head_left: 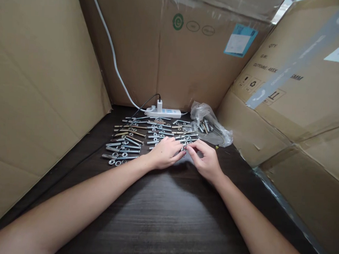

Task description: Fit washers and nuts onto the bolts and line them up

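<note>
My left hand [166, 153] reaches over the front of the right-hand group of metal bolts [157, 137], its thumb and fingers drawn together. Close beside it, my right hand [206, 160] is closed in a pinch, thumb against forefinger. Small shiny metal bits show between the two sets of fingertips, too small to name. More bolts [126, 150] lie in rows to the left, silver and brass-coloured, with loose washers [117, 163] and nuts among them. My fingers hide part of the hardware beneath.
A white power strip [170, 113] with a plugged-in charger [159, 105] stands behind the rows. A black cable [80, 161] runs along the left. A clear plastic bag [225, 137] with several bolts lies at the back right. Cardboard boxes [133, 46] wall in the dark table [154, 223].
</note>
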A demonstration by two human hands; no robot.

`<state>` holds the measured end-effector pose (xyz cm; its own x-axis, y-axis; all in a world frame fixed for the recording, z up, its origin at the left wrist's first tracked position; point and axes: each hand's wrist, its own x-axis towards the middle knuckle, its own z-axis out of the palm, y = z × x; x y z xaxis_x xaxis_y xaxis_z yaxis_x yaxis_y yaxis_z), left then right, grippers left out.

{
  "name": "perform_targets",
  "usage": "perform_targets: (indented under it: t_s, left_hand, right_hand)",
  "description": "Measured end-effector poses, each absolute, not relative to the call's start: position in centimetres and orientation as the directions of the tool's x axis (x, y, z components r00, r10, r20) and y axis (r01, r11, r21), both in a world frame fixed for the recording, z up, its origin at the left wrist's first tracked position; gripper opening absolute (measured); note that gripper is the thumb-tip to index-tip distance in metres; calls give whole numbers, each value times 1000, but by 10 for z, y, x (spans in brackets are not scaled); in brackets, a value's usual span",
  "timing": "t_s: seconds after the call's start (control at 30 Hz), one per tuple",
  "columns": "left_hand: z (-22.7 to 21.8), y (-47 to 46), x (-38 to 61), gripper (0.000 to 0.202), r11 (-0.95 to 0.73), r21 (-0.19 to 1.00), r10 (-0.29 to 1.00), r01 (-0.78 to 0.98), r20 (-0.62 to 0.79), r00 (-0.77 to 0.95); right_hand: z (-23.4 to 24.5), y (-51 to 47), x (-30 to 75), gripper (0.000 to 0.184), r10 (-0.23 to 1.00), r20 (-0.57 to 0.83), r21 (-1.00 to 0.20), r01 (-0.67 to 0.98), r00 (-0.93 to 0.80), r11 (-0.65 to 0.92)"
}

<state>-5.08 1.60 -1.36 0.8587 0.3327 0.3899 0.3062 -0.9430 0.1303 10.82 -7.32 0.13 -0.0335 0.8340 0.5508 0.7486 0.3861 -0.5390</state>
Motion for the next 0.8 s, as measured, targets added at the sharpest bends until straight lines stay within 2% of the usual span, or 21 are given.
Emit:
perform_targets:
  t_s: [0.3, 0.57, 0.8]
  left_hand:
    - [-13, 15, -51, 32, -948, 141, 318, 286, 379, 869]
    - [-14, 15, -51, 28, -949, 136, 316, 286, 372, 872]
    - [-11, 13, -52, 21, -927, 204, 371, 315, 385, 845]
  right_hand:
    - [-1, -71, 107, 23, 869, 494, -519, 794, -25, 318]
    - [-6, -68, 108, 25, 900, 435, -549, 783, -31, 292]
    - [-8, -67, 114, 22, 919, 391, -534, 802, -46, 268]
